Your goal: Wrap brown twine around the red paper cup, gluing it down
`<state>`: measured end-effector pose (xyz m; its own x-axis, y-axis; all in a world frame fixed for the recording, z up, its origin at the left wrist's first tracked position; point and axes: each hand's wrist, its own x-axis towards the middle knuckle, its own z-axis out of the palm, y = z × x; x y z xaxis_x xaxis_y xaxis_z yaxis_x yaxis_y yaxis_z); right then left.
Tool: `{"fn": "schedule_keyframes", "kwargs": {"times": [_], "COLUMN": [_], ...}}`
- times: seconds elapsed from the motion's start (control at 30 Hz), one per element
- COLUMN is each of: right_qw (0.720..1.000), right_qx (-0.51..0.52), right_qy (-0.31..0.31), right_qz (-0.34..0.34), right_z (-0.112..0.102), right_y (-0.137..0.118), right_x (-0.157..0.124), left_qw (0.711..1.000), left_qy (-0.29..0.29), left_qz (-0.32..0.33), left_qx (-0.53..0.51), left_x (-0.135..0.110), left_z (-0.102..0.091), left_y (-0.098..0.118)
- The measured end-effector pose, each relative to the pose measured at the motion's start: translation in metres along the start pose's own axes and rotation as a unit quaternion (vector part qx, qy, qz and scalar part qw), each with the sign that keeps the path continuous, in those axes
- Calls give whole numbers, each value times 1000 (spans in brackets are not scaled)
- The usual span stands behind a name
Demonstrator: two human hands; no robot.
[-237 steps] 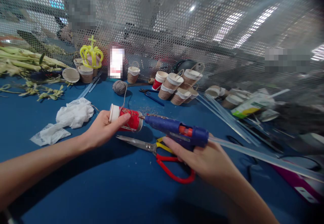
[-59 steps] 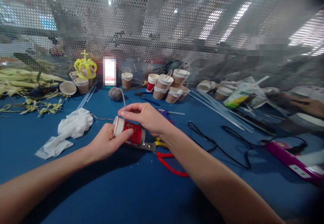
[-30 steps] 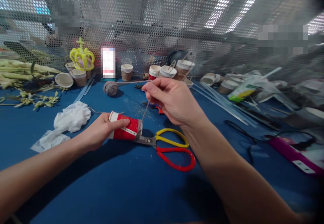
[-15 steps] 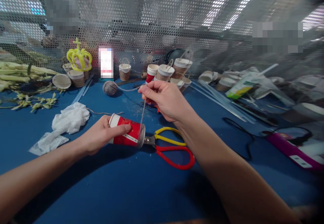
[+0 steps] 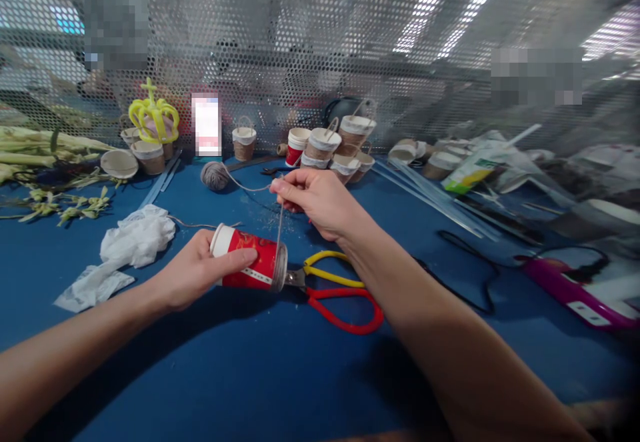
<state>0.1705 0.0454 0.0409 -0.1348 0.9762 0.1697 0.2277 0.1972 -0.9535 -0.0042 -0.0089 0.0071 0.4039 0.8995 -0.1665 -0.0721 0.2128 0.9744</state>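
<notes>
My left hand (image 5: 193, 272) is wrapped round a red paper cup (image 5: 264, 249) lying on its side, its white rim toward the left. Grey yarn (image 5: 281, 270) is wound about the cup's base end. Above and to the right, my right hand (image 5: 317, 202) pinches the yarn between thumb and fingers. From there one strand runs down taut to the cup, and another sags left to a grey yarn ball (image 5: 215, 176). Just right of the cup lie scissors with one yellow and one red handle (image 5: 345, 327), their blades partly hidden by the cup.
Crumpled white fabric (image 5: 137, 235) lies left of the cup. Along the back stand several twine-wrapped cups (image 5: 244, 143), a lit phone (image 5: 207, 125) and a yellow crown (image 5: 154, 121). Clear strips (image 5: 430, 195), a dark cable (image 5: 480, 305) and a purple power strip (image 5: 575, 299) are on the right.
My right hand has lowered slightly, still pinching the yarn, and the strand to the ball sags more. The cup has turned a little in my left hand. The view has shifted slightly.
</notes>
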Motion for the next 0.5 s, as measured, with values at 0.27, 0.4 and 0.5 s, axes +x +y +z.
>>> {"fn": "schedule_keyframes", "kwargs": {"times": [0.27, 0.4, 0.5], "right_qw": [998, 997, 995], "right_qx": [-55, -72, -85], "right_qy": [-28, -36, -47], "right_qz": [9, 23, 25], "right_z": [2, 4, 6], "right_y": [7, 7, 8], "right_x": [0, -1, -2], "left_qw": [999, 998, 997], "left_qy": [-16, -16, -2], "left_qz": [48, 63, 68], "left_qx": [12, 19, 27], "left_x": [-3, -4, -4], "left_z": [0, 1, 1], "left_y": [2, 3, 3]}}
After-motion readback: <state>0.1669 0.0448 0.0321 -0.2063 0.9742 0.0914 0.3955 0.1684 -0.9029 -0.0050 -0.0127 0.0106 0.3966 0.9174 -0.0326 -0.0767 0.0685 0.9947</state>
